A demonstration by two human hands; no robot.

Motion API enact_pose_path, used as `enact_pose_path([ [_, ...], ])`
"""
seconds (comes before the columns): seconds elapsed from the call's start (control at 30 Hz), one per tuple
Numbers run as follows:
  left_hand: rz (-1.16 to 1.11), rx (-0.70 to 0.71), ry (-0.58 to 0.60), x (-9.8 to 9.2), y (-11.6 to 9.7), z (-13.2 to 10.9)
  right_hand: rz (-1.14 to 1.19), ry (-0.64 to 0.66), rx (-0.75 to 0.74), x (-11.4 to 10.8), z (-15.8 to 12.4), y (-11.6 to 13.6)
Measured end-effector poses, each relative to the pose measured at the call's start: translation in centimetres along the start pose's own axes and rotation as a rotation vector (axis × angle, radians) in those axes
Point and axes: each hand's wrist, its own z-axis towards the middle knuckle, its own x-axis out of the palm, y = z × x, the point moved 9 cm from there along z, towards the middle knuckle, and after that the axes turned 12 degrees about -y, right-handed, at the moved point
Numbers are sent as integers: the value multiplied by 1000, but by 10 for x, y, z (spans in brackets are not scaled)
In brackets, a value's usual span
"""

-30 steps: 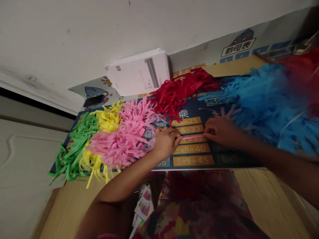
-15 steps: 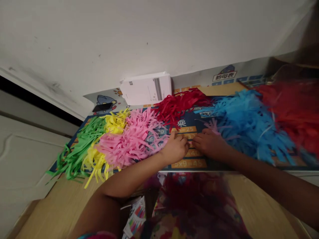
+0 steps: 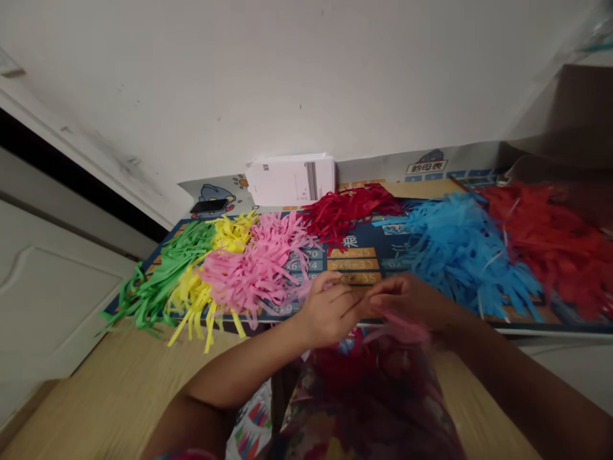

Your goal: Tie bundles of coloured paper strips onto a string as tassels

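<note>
My left hand [image 3: 332,311] is closed, its fingertips meeting those of my right hand [image 3: 409,300] over the table's front edge. From under my right hand hangs a small bunch of pink paper strips [image 3: 400,327], blurred, pinched in its fingers. A pale pink bit also shows between the fingers of my left hand; the part between both hands is mostly hidden. Beside my left hand lies a fringed pink paper tassel [image 3: 251,271]. A blue tassel [image 3: 460,246] lies just beyond my right hand.
Yellow [image 3: 191,297] and green [image 3: 165,268] tassels lie at the left, a dark red tassel [image 3: 347,211] behind, a red one [image 3: 550,239] at the right. A white stack of cards [image 3: 290,182] leans on the wall, near a phone [image 3: 209,206]. A times-table mat [image 3: 352,253] covers the table.
Both hands have come back from the mat toward my body, their fingertips now together. The pink strips, earlier behind my right hand, now hang below it. The view has shifted slightly.
</note>
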Motion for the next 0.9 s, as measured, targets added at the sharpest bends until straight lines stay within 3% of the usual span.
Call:
enact_pose_path([
  [0.07, -38, -61, -23, -6, -4, -1, 118, 82, 163, 13, -6, -16],
  [0.13, -60, -152, -36, -6, -1, -4, 192, 84, 226, 23, -10, -28],
  [0.27, -176, -428, -52, 0, 13, -13, 407, -74, 281, 32, -18, -49],
  [0.37, -333, -699, -92, 7, 21, -27, 571, -168, 320, 37, -26, -54],
  [0.47, -363, -861, -169, 14, 22, -41, 663, -252, 355, 38, -32, -54],
  [0.67, -454, -880, -236, 19, 15, -41, 775, -349, 361, 38, -35, -54],
  [0.9, -485, -849, -253, 22, 14, -41, 775, -517, 214, 28, -30, -47],
])
